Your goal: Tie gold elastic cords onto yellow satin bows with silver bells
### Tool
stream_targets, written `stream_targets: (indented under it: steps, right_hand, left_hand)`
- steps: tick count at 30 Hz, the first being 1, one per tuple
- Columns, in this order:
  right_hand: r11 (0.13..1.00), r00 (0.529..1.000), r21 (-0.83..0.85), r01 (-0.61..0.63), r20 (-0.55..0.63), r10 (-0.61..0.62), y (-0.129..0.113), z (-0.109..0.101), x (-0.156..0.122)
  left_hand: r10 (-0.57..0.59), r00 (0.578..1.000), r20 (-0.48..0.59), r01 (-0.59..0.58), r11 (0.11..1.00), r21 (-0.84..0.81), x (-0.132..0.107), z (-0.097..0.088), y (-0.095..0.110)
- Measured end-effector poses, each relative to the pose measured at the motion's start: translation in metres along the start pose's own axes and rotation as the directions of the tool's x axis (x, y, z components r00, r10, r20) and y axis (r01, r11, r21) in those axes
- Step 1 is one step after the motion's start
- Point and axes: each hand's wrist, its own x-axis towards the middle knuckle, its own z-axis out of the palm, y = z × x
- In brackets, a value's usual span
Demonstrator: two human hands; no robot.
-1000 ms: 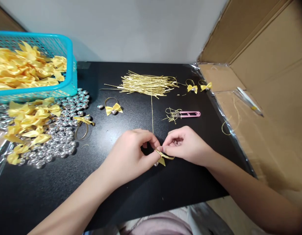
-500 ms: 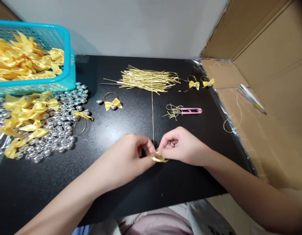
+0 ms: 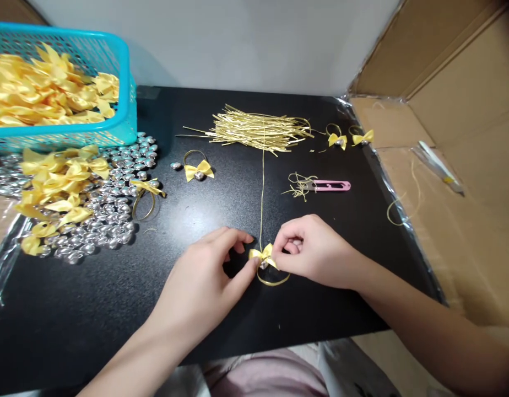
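A yellow ribbon bow (image 3: 261, 255) with a silver bell-like bead and a loop of gold tie (image 3: 275, 283) lies on the black table in front of me. My right hand (image 3: 306, 245) pinches the bow's right wing. With thumb and forefinger spread apart, my left hand (image 3: 221, 259) only touches the bow's left wing with the thumb tip. From the bow a thin gold cord (image 3: 262, 193) runs up to a bundle of gold ties (image 3: 254, 131). Pink thread snips (image 3: 331, 186) lie beyond my right hand, cord scraps at their blades.
At left stands a turquoise basket (image 3: 128, 82) full of yellow bows. Silver beads (image 3: 109, 220) and more bows (image 3: 68, 182) are heaped before it. Looped bows (image 3: 199, 170) lie apart on the table. A white-handled tool (image 3: 440, 165) rests on cardboard at right.
The left forefinger has lifted away from the bow, leaving the thumb on it. The bow now faces up with its loop toward me. The view has shifted slightly.
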Motion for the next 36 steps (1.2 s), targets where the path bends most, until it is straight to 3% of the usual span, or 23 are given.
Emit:
stream_targets:
  steps: [4,10,18,22,25,30,36]
  right_hand:
    - [0.995,1.000,-0.097,0.009,-0.028,-0.012,-0.001,0.005,-0.001]
    - [0.987,0.996,-0.141,0.074,-0.045,-0.081,-0.004,0.005,-0.005]
    - [0.931,0.928,-0.144,0.335,-0.120,-0.352,-0.004,0.000,-0.006]
    - [0.888,0.873,-0.180,0.422,-0.182,-0.452,-0.005,-0.006,-0.008]
    - [0.881,0.860,-0.214,0.421,-0.216,-0.463,-0.005,-0.008,-0.010]
    - [0.912,0.883,-0.234,0.338,-0.257,-0.393,-0.006,-0.009,-0.015]
    - [0.918,0.878,-0.242,0.314,-0.294,-0.378,-0.007,-0.009,-0.016]
  left_hand:
    - [0.091,0.995,0.045,-0.094,0.993,0.065,0.002,0.007,-0.001]
    - [0.101,0.991,0.087,-0.107,0.992,0.072,0.003,0.008,0.001]
    - [0.037,0.989,0.145,0.013,0.943,-0.332,0.005,-0.004,0.008]
    - [0.046,0.996,0.080,-0.005,0.892,-0.452,0.010,-0.003,0.009]
    - [0.025,0.999,0.028,-0.006,0.838,-0.545,0.012,-0.002,0.011]
    - [-0.068,0.998,-0.005,0.045,0.716,-0.696,0.014,-0.001,0.019]
    - [-0.148,0.987,-0.065,0.043,0.627,-0.778,0.016,0.004,0.026]
